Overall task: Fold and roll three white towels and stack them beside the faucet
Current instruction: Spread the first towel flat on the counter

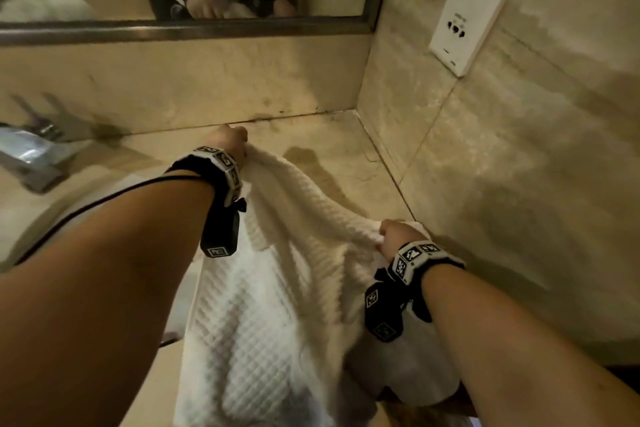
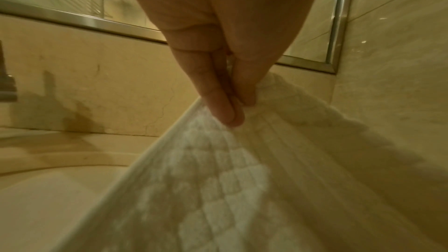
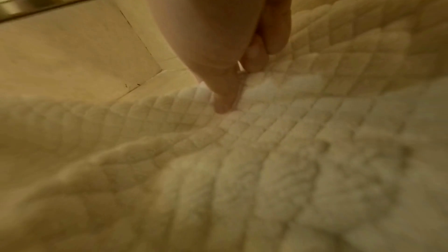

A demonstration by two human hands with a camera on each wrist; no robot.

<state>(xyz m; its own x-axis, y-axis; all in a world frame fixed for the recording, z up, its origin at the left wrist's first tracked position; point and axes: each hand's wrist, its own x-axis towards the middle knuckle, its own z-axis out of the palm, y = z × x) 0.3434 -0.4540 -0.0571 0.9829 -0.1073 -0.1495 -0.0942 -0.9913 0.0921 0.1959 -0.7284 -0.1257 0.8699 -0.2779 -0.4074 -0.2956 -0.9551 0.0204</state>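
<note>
A white waffle-weave towel [image 1: 277, 274] hangs stretched between my two hands above the beige stone counter [image 1: 339, 139]. My left hand [image 1: 230, 140] pinches its far corner near the back wall; the left wrist view shows thumb and fingers [image 2: 225, 108] clamped on the towel [image 2: 242, 189] edge. Nearer to me, my right hand [image 1: 394, 236] grips the other corner, close to the right wall. In the right wrist view its fingers [image 3: 225, 99] press into the quilted towel [image 3: 266, 160]. The towel's lower part drapes down over the counter's front edge. The faucet [image 1: 31, 156] stands at the far left, blurred.
A framed mirror [image 1: 194, 28] runs along the back wall above the counter. On the right wall is a white socket panel [image 1: 471, 7]. The sink basin [image 2: 48, 198] lies left of the towel. Bare counter shows in the back right corner.
</note>
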